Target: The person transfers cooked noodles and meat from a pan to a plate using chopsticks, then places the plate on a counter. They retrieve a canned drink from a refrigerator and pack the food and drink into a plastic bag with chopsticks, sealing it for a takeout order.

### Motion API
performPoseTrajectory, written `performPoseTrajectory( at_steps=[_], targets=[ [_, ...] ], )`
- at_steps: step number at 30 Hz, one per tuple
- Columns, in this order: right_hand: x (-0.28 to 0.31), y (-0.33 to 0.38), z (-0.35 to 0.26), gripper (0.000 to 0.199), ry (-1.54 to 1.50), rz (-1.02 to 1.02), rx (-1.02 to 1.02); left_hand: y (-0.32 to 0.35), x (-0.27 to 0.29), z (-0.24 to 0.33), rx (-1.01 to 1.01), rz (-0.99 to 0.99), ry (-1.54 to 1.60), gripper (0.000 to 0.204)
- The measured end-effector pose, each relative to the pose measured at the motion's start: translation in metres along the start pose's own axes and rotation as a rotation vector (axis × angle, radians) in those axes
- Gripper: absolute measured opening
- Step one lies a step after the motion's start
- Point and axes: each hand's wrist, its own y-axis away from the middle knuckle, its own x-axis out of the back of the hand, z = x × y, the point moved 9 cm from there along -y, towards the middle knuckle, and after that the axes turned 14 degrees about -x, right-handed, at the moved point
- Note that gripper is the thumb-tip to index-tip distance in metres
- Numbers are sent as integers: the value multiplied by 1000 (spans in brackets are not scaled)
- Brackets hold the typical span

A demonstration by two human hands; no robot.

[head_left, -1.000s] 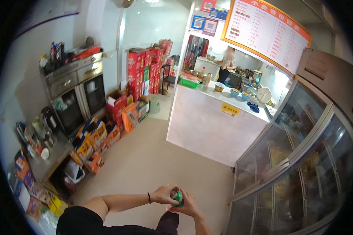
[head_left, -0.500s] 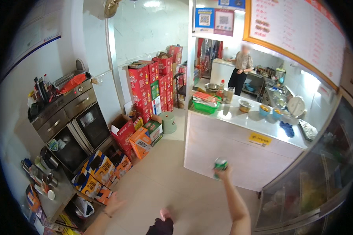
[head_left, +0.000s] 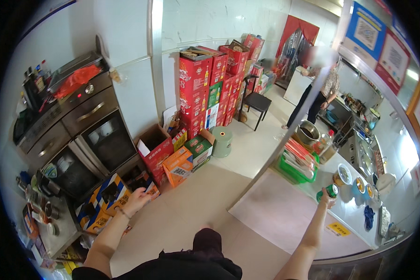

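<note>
- The person's right hand (head_left: 329, 201) is stretched out to the right, its fingers wrapped around a green can (head_left: 331, 190) at the front edge of a white-topped counter (head_left: 280, 205).
- The can lies within the grip itself, on the far side of the palm. Its long axis slants from lower left to upper right in this curved view; whether it stands truly upright, or touches the countertop, cannot be told.
- The right hand is the nearer one by far. The left hand (head_left: 137, 201) is well apart, low on the other side, its fingers loosely curled around nothing, in front of a blue-and-orange carton (head_left: 114, 192).
- Just left of the can sits a green basket (head_left: 290, 174) filled with long, flat, red-and-white items.
- Just beyond the can, to its right, is a clear-sided bowl (head_left: 344, 173) with food inside, too small to identify. Next to it stand two blue bowls, the nearer one (head_left: 358, 187) showing something orange-yellow.
- Behind the basket is a steel pot (head_left: 307, 134) with dark contents, and close by it a bottle (head_left: 323, 144).
- A blue cloth-like item (head_left: 369, 217) lies to the right of the can, beside a tray (head_left: 385, 221) of something whitish.
- On the floor, a red carton (head_left: 157, 161) has its top unfolded, its inside in shadow; orange (head_left: 178, 168) and green (head_left: 201, 153) cartons stand beside it.
- Another person (head_left: 323, 88) stands beyond the counter.
</note>
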Motion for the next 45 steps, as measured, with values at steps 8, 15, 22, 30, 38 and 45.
performPoseTrajectory(
  at_steps=[8, 15, 22, 30, 38, 45],
  targets=[
    [-48, -73, 17, 100, 128, 410, -109, -250, -20, 36, -241, -107, -89, 40],
    [-7, -45, 29, 85, 237, 819, 94, -344, -14, -34, 263, -65, 247, 33],
    [9, 86, 20, 76, 235, 904, 54, -506, -96, -54, 276, -352, 15, 27],
    [-34, 227, 24, 66, 288, 921, -222, -692, -415, 89, 0, -835, 32, 37],
    [-144, 281, 56, 57, 285, 623, -795, -719, -684, 218, -347, -1280, -230, 43],
    [-294, 405, 71, 48, 101, -12, -1529, -740, -825, 312, -413, -1371, -347, 44]
  ],
)
